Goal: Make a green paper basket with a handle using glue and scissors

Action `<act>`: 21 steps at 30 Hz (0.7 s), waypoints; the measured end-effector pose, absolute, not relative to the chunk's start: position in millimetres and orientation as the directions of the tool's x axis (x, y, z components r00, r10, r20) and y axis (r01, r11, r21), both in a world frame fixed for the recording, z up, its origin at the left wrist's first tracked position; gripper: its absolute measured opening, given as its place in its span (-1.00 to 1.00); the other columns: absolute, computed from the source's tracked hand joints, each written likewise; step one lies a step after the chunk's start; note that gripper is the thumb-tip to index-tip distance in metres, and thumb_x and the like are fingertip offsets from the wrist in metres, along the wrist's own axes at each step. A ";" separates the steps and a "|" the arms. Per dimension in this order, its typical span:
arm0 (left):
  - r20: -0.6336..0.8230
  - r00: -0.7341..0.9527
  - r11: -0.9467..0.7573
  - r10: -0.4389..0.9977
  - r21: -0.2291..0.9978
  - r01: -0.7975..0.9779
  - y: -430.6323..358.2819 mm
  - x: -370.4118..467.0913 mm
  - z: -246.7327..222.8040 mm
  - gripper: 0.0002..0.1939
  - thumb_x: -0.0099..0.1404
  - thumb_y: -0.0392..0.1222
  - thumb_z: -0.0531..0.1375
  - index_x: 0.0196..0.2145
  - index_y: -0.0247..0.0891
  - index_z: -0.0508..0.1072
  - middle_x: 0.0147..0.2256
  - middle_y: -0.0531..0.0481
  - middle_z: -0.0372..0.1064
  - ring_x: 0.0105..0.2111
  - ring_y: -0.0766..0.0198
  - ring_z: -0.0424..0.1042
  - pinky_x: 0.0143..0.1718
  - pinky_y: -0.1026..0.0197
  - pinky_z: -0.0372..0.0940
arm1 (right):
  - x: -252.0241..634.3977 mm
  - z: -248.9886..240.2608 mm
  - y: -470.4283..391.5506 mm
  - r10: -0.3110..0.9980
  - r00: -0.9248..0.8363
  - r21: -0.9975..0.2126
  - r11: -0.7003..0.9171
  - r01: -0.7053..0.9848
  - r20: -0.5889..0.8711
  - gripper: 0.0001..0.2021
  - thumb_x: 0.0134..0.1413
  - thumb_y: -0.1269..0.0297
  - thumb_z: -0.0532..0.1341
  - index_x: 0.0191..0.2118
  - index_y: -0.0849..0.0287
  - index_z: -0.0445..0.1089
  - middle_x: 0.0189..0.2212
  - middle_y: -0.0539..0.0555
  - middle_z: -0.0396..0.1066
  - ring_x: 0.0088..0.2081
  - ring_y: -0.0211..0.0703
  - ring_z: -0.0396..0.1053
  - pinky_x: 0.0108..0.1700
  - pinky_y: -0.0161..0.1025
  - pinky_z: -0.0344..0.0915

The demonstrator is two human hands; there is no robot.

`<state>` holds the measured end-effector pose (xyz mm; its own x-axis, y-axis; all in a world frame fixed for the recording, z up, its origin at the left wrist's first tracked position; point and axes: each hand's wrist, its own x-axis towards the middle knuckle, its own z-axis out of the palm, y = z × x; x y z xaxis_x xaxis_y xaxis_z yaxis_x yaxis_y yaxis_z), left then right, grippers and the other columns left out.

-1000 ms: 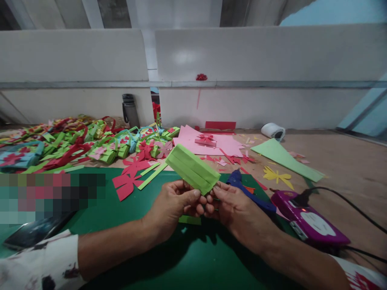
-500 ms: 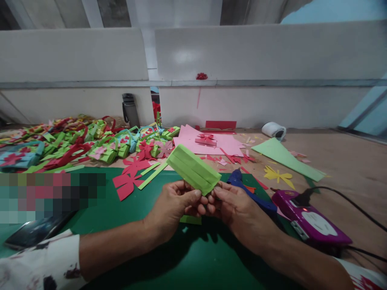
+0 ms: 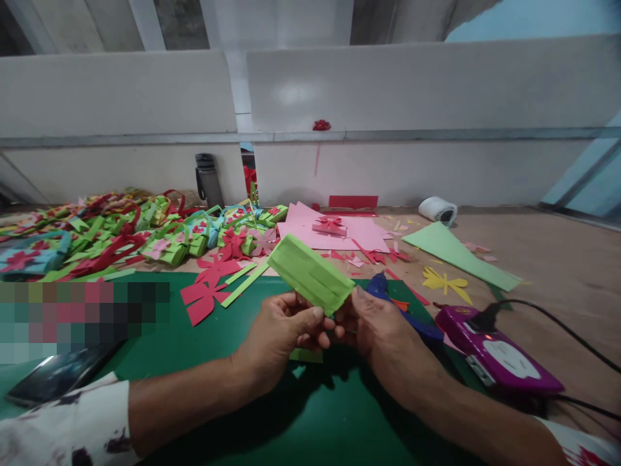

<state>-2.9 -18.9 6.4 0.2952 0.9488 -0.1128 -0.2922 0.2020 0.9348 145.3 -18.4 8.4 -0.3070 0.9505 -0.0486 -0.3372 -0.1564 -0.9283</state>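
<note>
A folded light-green paper piece [image 3: 310,272] is held up, tilted, above the green mat [image 3: 218,414]. My left hand [image 3: 286,330] pinches its lower edge between thumb and fingers. At its lower right corner, my right hand [image 3: 378,323] grips it, the thumb raised along the edge and the fingers partly hidden behind. Another bit of green paper [image 3: 306,355] lies on the mat below the hands. Red paper petal cutouts [image 3: 201,301] and green strips [image 3: 245,285] rest left of the held piece.
Many small paper bags [image 3: 165,249] are heaped at the left. A bottle [image 3: 208,180] stands behind them. Pink sheets [image 3: 301,226] lie at the back. Rightward are a blue glue gun [image 3: 412,323], a purple power strip [image 3: 499,353] with cords and a yellow cutout [image 3: 444,283]. A phone [image 3: 63,372] lies left.
My right thumb has lifted from the paper's face toward its right corner, and the right hand has turned slightly. The green piece stays nearly in place.
</note>
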 end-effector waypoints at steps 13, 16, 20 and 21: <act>-0.110 0.075 0.117 0.991 0.988 -0.103 -20.0 2.7 24.2 -0.86 -0.05 -0.23 0.31 -0.49 -0.34 0.49 -0.67 0.16 0.22 -0.69 0.49 0.00 -0.62 0.33 -0.04 | 149.7 13.5 -17.5 0.979 -0.204 -0.995 0.005 0.103 -0.016 -0.83 -0.12 0.20 0.26 -0.49 0.21 0.38 -0.62 -0.09 0.22 -0.56 -0.36 0.05 -0.50 -0.34 0.00; -0.120 0.059 0.126 0.991 0.986 -0.105 -18.5 0.8 25.1 -0.87 -0.05 -0.22 0.30 -0.57 -0.33 0.44 -0.73 0.21 0.07 -0.70 0.48 -0.05 -0.62 0.33 -0.06 | 149.8 14.2 -17.6 0.979 -0.200 -0.987 -0.002 0.162 -0.035 -0.82 -0.13 0.20 0.25 -0.54 0.22 0.36 -0.66 -0.10 0.19 -0.59 -0.36 0.03 -0.53 -0.33 -0.03; -0.124 0.119 0.138 0.985 0.983 -0.120 -16.2 -3.6 21.4 -0.74 -0.01 -0.09 0.29 -0.58 -0.32 0.34 -0.74 0.24 -0.07 -0.70 0.50 -0.14 -0.66 0.34 -0.16 | 151.1 14.3 -15.3 0.983 -0.182 -0.985 0.003 0.174 -0.029 -0.75 -0.08 0.18 0.21 -0.62 0.20 0.29 -0.68 -0.09 0.20 -0.59 -0.35 0.03 -0.51 -0.31 -0.01; -0.118 0.138 0.137 0.983 0.981 -0.134 -15.4 -4.7 20.5 -0.69 0.02 -0.05 0.27 -0.61 -0.31 0.29 -0.73 0.24 -0.10 -0.70 0.51 -0.16 -0.66 0.34 -0.19 | 151.5 14.1 -14.7 0.984 -0.177 -0.984 0.010 0.178 -0.022 -0.73 -0.05 0.16 0.20 -0.63 0.19 0.27 -0.68 -0.08 0.20 -0.59 -0.34 0.03 -0.50 -0.31 0.00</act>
<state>-4.7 -15.4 20.5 0.1377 0.9834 -0.1185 -0.1345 0.1370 0.9814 151.5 -14.7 14.1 -0.1770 0.9840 -0.0221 0.1778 0.0099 -0.9840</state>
